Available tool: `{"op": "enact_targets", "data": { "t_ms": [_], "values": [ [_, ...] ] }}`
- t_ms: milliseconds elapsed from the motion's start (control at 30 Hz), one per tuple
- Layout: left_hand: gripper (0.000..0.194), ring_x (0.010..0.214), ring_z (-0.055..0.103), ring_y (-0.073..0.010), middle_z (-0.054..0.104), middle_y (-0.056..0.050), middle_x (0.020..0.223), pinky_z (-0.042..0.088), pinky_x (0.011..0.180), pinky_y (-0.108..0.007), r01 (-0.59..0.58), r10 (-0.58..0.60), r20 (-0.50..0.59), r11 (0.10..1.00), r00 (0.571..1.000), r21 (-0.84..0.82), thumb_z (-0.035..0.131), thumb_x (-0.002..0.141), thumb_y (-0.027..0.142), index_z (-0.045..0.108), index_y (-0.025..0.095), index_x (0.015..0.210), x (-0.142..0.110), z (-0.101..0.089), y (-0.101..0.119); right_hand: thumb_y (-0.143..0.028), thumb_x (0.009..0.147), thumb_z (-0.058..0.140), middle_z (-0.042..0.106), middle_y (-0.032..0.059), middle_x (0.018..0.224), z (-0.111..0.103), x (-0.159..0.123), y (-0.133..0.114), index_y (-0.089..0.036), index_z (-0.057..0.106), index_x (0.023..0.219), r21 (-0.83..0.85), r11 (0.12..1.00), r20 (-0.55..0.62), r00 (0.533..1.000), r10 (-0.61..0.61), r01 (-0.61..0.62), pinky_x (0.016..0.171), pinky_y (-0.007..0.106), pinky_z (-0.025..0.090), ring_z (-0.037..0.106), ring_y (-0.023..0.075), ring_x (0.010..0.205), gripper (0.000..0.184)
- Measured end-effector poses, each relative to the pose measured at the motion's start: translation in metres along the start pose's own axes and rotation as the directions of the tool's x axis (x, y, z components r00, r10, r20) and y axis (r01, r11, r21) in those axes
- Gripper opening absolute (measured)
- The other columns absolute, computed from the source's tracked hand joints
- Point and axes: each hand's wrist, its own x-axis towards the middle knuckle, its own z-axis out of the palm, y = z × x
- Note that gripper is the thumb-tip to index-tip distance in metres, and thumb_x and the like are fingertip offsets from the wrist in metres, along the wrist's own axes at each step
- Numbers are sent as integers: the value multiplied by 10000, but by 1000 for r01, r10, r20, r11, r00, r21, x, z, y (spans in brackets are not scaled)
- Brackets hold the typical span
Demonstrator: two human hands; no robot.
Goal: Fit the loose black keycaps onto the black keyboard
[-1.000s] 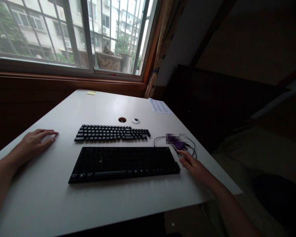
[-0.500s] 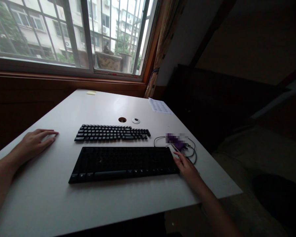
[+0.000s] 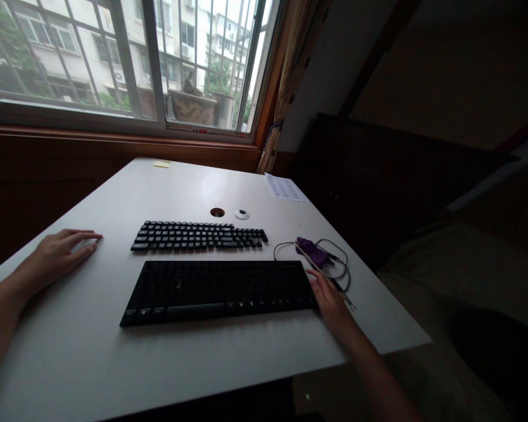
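My left hand (image 3: 66, 253) lies on the white desk at the left, fingers stretched out and holding nothing. At the right end of a black keyboard (image 3: 220, 287) rests my right hand (image 3: 328, 296), its fingers extended at the keyboard's edge; part of them is hard to make out. Only the keyboard's front row shows plain caps; the rest looks dark and bare. Behind it, loose black keycaps (image 3: 193, 235) stand in keyboard-like rows. A thin light stick (image 3: 305, 254) runs from a purple cloth (image 3: 315, 252) behind my right hand, with a pale tip beyond it.
A black cable (image 3: 345, 261) loops around the cloth. Farther back are a round hole (image 3: 217, 213), a white ring-shaped cover (image 3: 242, 214), a printed sheet (image 3: 284, 187) and yellow notes (image 3: 162, 164). A barred window (image 3: 158, 70) stands beyond the desk (image 3: 193, 363).
My right hand has shifted slightly left and closer against the keyboard's right end, uncovering the pale tip of the stick. My left hand stays in place.
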Motion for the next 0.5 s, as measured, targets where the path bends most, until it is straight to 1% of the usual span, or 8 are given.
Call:
{"op": "enact_targets", "data": {
  "t_ms": [133,333,400,500],
  "values": [
    [631,1180,604,-315,622,-151,1292,420,1107,-462,5,-5,0,1000,1000,-2,448,869,608,685,160,1245,0,-1,3,-501,1019,302,646,114,1345,0,-1,-1,-270,555,1354,-13,1000,2,1000,-20,20,1070,523,429,582,308,1274,479],
    [615,1182,599,-311,607,-150,1308,423,1103,-468,27,-26,6,1000,1000,-14,462,867,593,682,170,1255,-1,-2,5,-428,1012,330,656,120,1318,4,-2,0,-249,576,1325,-64,993,-40,994,-106,103,1059,517,422,581,306,1251,437],
    [624,1181,602,-321,613,-149,1305,430,1097,-474,37,-37,6,999,999,-15,460,856,606,687,175,1246,0,-2,4,-431,1012,333,657,125,1307,4,-2,0,-247,572,1329,-47,995,-38,995,-94,93,1041,507,439,584,305,1245,438],
    [638,1188,600,-330,617,-151,1306,425,1102,-476,27,-27,0,1000,1000,-14,454,853,617,687,172,1247,0,-1,3,-462,1011,331,648,134,1307,2,-3,-1,-243,550,1358,-3,999,-35,998,-43,43,1028,492,457,593,297,1233,465]
  ]
}}
